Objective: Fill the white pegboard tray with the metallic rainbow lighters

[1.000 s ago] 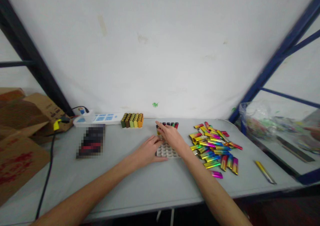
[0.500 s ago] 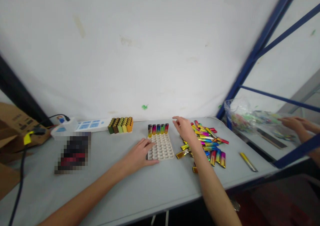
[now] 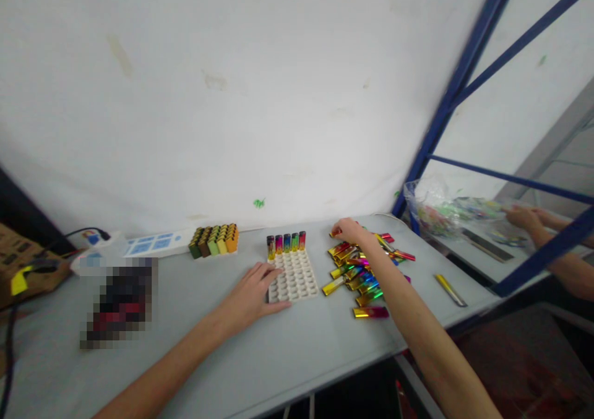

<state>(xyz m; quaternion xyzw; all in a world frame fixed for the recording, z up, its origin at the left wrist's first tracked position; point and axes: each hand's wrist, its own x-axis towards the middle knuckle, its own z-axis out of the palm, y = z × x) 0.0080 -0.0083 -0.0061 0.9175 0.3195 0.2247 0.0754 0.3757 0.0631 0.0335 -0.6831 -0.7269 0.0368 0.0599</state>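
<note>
My left hand (image 3: 260,289) holds the left side of a white tray (image 3: 312,286) with rows of small holes, its thumb along the front edge. A row of upright lighters (image 3: 288,242) with black tops and shiny coloured bodies fills the tray's back row. To the right, my right hand (image 3: 351,230) is closed at the far left side of a loose pile of shiny metallic lighters (image 3: 357,276). A gold-coloured lighter (image 3: 334,232) shows at its fingertips; the rest is hidden by the hand. My right forearm covers part of the pile.
A filled block of green, yellow and orange lighters (image 3: 213,241) stands back left, beside a white power strip (image 3: 158,244). One lighter (image 3: 450,290) lies apart at right. Blue rack bars (image 3: 429,153) rise there; beyond them are a clear bag (image 3: 436,211) and another person's hands (image 3: 529,220).
My right hand has moved from above the table down to the pile and closed on a lighter. My left hand stays on the tray. The view has shifted slightly.
</note>
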